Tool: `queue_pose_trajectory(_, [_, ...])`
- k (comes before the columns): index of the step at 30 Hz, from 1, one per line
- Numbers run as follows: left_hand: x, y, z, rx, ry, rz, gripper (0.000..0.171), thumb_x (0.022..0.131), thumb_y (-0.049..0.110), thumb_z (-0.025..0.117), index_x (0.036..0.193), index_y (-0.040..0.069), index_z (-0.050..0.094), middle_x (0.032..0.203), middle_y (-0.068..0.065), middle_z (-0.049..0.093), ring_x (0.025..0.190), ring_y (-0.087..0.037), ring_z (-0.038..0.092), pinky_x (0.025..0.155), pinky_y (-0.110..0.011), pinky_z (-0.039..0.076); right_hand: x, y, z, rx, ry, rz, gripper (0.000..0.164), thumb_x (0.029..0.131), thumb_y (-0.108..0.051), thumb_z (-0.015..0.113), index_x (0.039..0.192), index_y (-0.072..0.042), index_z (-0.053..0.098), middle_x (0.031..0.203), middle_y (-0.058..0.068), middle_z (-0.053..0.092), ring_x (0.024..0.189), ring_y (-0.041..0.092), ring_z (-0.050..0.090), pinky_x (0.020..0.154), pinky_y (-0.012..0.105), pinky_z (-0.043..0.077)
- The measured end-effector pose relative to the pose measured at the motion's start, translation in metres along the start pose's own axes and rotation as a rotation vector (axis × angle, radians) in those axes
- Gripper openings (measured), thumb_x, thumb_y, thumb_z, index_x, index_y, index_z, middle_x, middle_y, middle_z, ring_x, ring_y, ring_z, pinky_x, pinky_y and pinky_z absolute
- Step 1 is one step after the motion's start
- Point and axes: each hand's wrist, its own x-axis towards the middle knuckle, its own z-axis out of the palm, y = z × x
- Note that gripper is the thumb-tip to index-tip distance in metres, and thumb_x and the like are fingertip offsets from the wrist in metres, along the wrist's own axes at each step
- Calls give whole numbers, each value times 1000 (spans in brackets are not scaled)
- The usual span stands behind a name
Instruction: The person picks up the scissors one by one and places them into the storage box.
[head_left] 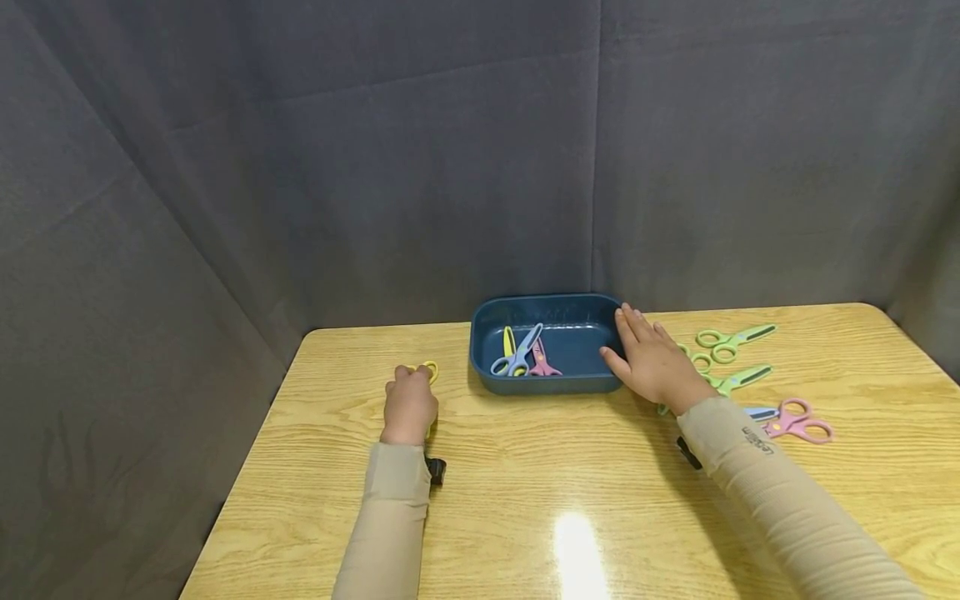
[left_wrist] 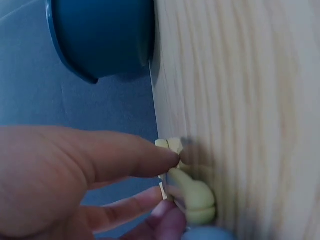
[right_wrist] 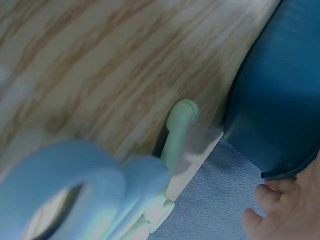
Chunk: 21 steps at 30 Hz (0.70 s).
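Note:
On the table left of the dark blue bin (head_left: 551, 385), my left hand (head_left: 410, 404) pinches yellow-handled scissors (head_left: 431, 372) between thumb and fingers. The left wrist view shows a pale yellow handle (left_wrist: 197, 197) at the fingertips, close over the wood. A blurred blue piece (left_wrist: 207, 234) shows just below it. My right hand (head_left: 651, 358) rests on the bin's right end, fingers extended along the rim and thumb over the inside. Inside the bin, at its left, lie blue scissors (head_left: 517, 357), pink scissors (head_left: 542, 362) and yellow scissors (head_left: 509, 340).
Several green scissors (head_left: 738, 337) lie right of the bin, partly behind my right hand. Closer in, pink scissors (head_left: 797, 421) lie beside a blue pair (head_left: 761, 412), partly covered by the right sleeve. A grey curtain (head_left: 450, 183) stands behind the wooden table (head_left: 517, 467).

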Motion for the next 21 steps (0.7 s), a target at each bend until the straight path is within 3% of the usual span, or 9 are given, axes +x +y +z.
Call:
queue_pose_trajectory(6, [-4,7,2,34,-2,9,40,91,-6,65,131,-2,64,128,-35,52,94,-50,57,74,-54,55,0,1,0,2,-9,2,79,109,-46,36,160,6,5,168,23,0,154,42,3,123,57,2])
queue_pose_trajectory(13, [-2,6,3,18,-31,35,42,86,-1,73,127,-3,65,121,-34,55,97,-53,58,87,-60,50,0,0,0,2,-13,3,79,109,-46,36,160,6,5,168,23,0,154,41,3,123,56,2])
queue_pose_trajectory(21, [-3,6,2,-44,-70,14,46,84,0,76,128,-1,64,123,-36,50,97,-55,55,80,-57,52,0,1,0,-5,-3,1,79,109,-46,36,159,6,6,168,24,1,154,42,4,123,57,3])
